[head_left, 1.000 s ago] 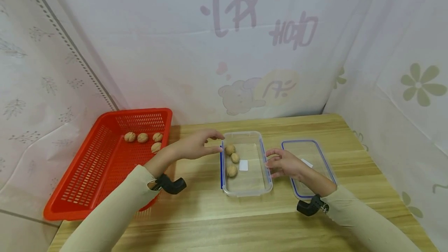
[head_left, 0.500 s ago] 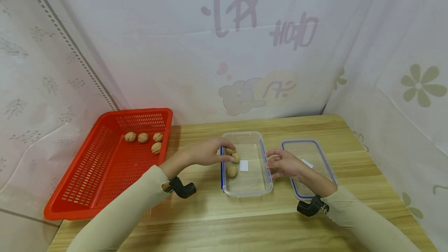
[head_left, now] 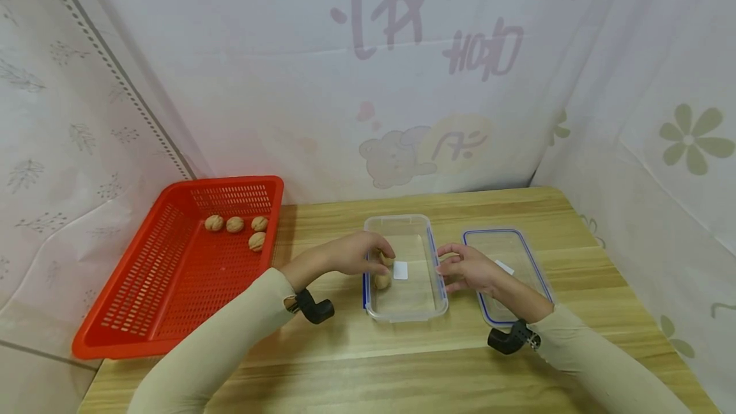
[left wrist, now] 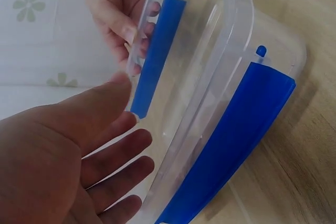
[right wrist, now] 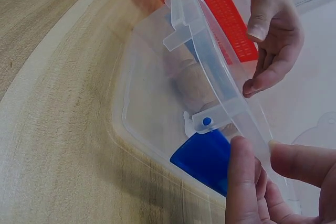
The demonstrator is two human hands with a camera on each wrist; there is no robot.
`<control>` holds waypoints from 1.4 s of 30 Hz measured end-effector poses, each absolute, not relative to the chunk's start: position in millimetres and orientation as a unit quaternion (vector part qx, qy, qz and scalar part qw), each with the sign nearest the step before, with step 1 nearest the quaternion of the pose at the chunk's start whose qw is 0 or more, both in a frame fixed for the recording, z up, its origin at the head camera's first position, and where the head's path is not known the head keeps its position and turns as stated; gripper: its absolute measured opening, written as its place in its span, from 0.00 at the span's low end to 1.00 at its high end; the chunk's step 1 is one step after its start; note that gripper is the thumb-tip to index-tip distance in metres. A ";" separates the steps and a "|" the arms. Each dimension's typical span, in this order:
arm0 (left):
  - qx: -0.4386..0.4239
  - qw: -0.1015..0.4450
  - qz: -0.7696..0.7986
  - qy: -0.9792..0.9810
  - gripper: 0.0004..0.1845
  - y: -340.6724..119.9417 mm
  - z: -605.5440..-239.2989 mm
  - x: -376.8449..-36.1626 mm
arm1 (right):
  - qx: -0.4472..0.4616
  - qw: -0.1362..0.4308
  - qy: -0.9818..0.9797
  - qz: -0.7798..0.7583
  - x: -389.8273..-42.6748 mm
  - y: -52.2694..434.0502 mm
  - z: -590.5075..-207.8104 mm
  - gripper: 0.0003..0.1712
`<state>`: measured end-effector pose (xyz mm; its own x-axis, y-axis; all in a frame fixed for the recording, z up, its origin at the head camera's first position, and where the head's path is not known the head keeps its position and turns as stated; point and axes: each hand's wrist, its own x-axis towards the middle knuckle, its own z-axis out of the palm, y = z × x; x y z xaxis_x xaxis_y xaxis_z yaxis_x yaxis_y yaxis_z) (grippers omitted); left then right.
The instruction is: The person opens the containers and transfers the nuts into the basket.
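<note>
A clear plastic food container (head_left: pixel 416 305) with blue side latches stands on the wooden table, its top uncovered. Walnuts (head_left: pixel 382 282) lie along its left side, partly hidden by my left hand (head_left: pixel 362 253). That hand reaches over the left rim, fingers loosely bent; in the left wrist view nothing shows between thumb and fingers. My right hand (head_left: pixel 467 268) holds the container's right side, with thumb and index finger pinching the rim in the right wrist view. One blue latch (right wrist: pixel 202 161) hangs down beside those fingers.
On the left stands a red perforated basket (head_left: pixel 178 260) with several walnuts (head_left: pixel 234 225) at its far end. A clear lid (head_left: pixel 506 248) with a blue seal lies right of the container, partly beneath my right forearm. A printed curtain (head_left: pixel 287 82) rises behind the table.
My left hand has moved right and slightly down, from outside the container's left rim to over the walnuts, covering some of them. My right hand stays at the right side.
</note>
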<state>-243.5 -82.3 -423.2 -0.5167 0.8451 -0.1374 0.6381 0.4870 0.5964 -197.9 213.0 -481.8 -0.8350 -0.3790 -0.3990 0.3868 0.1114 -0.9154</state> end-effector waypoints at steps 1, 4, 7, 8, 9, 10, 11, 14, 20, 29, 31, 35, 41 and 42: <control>0.440 0.219 0.242 0.837 0.19 -80.8 -423.4 -244.0 | 0.003 0.287 0.688 -0.667 -197.9 213.0 -481.8 0.27; 0.427 0.239 0.232 0.841 0.19 -76.2 -423.6 -244.6 | 0.003 0.288 0.688 -0.666 -198.1 213.3 -482.0 0.27; 0.418 0.249 0.207 0.849 0.19 -73.0 -424.2 -245.1 | 0.004 0.289 0.688 -0.666 -198.1 213.4 -481.9 0.27; 0.418 0.247 0.197 0.852 0.19 -72.4 -424.8 -245.3 | 0.005 0.289 0.688 -0.666 -198.1 213.4 -481.7 0.27; 0.418 0.245 0.186 0.855 0.18 -71.9 -425.4 -245.6 | 0.005 0.289 0.688 -0.666 -198.1 213.2 -481.5 0.27; 0.418 0.242 0.175 0.858 0.18 -71.4 -426.3 -245.9 | 0.006 0.289 0.688 -0.665 -198.1 213.0 -481.3 0.27; 0.419 0.238 0.164 0.861 0.18 -70.9 -427.1 -246.2 | 0.006 0.289 0.689 -0.665 -198.0 212.8 -481.0 0.27; 0.425 0.218 0.125 0.870 0.19 -69.4 -428.6 -246.6 | 0.009 0.289 0.688 -0.665 -198.3 211.8 -480.3 0.27; 0.419 0.195 0.057 0.885 0.20 -64.5 -428.0 -244.4 | 0.007 0.289 0.691 -0.662 -198.8 210.8 -480.0 0.28; 0.394 0.173 -0.024 0.902 0.06 -54.5 -433.4 -241.3 | 0.007 0.287 0.693 -0.662 -198.6 212.1 -479.9 0.28; 0.389 0.174 -0.039 0.904 0.05 -51.9 -433.2 -240.9 | 0.009 0.286 0.692 -0.662 -199.1 212.1 -480.8 0.28; 0.387 0.179 -0.061 0.902 0.13 -47.8 -431.9 -240.1 | 0.008 0.287 0.692 -0.663 -199.5 211.3 -482.2 0.28; 0.399 0.185 -0.036 0.897 0.16 -47.7 -435.0 -242.1 | 0.009 0.289 0.693 -0.661 -198.7 210.7 -481.0 0.27; 0.399 0.188 -0.026 0.897 0.13 -48.3 -436.0 -242.5 | 0.008 0.288 0.693 -0.661 -198.6 210.9 -480.7 0.27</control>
